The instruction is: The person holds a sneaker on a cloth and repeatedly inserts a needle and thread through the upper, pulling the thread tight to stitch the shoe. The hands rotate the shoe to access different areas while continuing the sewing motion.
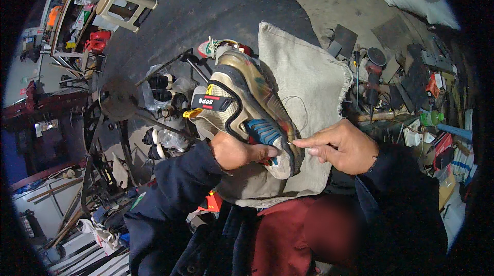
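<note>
A worn sneaker (234,103), beige with a blue ribbed patch and a dark strap, lies tilted on its side over my lap, its sole edge toward the right. My left hand (236,151) grips it near the lower end, thumb pressed on the side beside the blue patch. At the sole edge, my right hand (342,147) is closed in a pinch, index fingertip touching the shoe. What the pinch holds is too small to make out. A thin thread (307,111) loops from the sole toward those fingers. Beneath the shoe spreads a pale cloth (303,70).
Another shoe (208,48) sits beyond the sneaker. A round-topped metal stand (121,98) is at left, near bagged shoes (160,95). A plastic stool (126,5) stands far left. To the right lie an angle grinder (374,75), a screwdriver (356,70) and a green bottle (431,118).
</note>
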